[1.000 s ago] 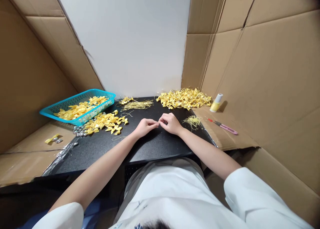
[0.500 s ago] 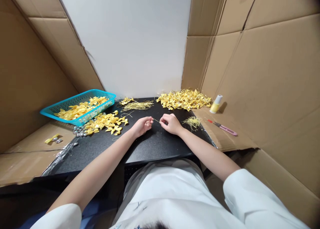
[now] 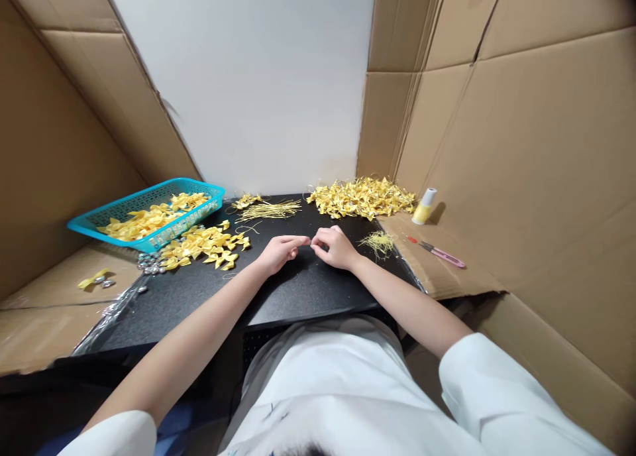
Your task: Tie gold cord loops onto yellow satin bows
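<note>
My left hand point(image 3: 282, 253) is over the middle of the black tabletop, its index finger stretched toward the right and the other fingers curled. Its fingertip meets the pinched fingers of my right hand point(image 3: 335, 247). A thin yellow cord runs between both hands; at this moment the fingers hide nearly all of it. Loose yellow ribbon bows point(image 3: 206, 245) lie left of my left hand. Beyond the hands is a bundle of cut yellow cords point(image 3: 271, 210). A tangle of yellow thread scraps point(image 3: 378, 244) sits just right of my right hand.
At the left stands a blue basket point(image 3: 82, 225) of yellow bows, with silver bells point(image 3: 150, 264) in front. A heap of corded bows point(image 3: 362, 199) lies at the back. On the right cardboard are a thread spool point(image 3: 424, 207) and pink thread snips point(image 3: 444, 255). Cardboard walls flank the table.
My hands have come together, closing the gap where the cord showed. My left index finger has straightened toward the right fingertips. The whole view has shifted slightly.
</note>
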